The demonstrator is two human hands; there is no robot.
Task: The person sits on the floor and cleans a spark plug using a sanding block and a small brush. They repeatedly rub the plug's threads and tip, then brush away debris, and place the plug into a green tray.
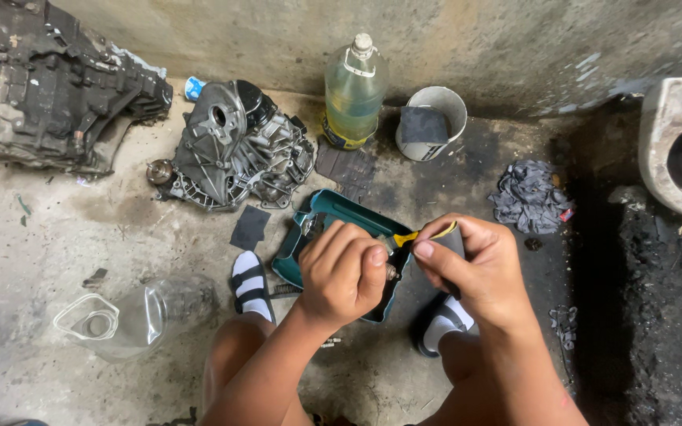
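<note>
your left hand (pixel 342 272) is curled into a fist around a small metal part (pixel 391 272), of which only a dull end shows past your thumb; the fingers are clamped together on it. your right hand (pixel 474 264) pinches a thin yellow-handled tool (pixel 424 234) between thumb and forefinger, closed tight on the handle, with the dark working end pointing left toward the part in your other hand. both hands meet just above a teal metal tray with a raised rim (pixel 333 207), which lies tilted on the stained concrete floor (pixel 33 260) between your 2 feet in black-and-white sandals (pixel 249 284).

behind the tray a grey cast-aluminium gearbox housing (pixel 234 146) lies on the floor, and a larger, dirtier black gearbox assembly (pixel 41 87) sits well to its left against the wall. a tall clear plastic bottle of yellowish liquid (pixel 354 91) stands upright beside a white plastic cup holding a dark folded sheet (pixel 431 122). more dark sheets of abrasive paper (pixel 250 227) lie near the housing. a crumpled grey rag (pixel 530 197) rests to the right, and a cut-open clear plastic jug (pixel 124 315) lies on its side at the left.
</note>
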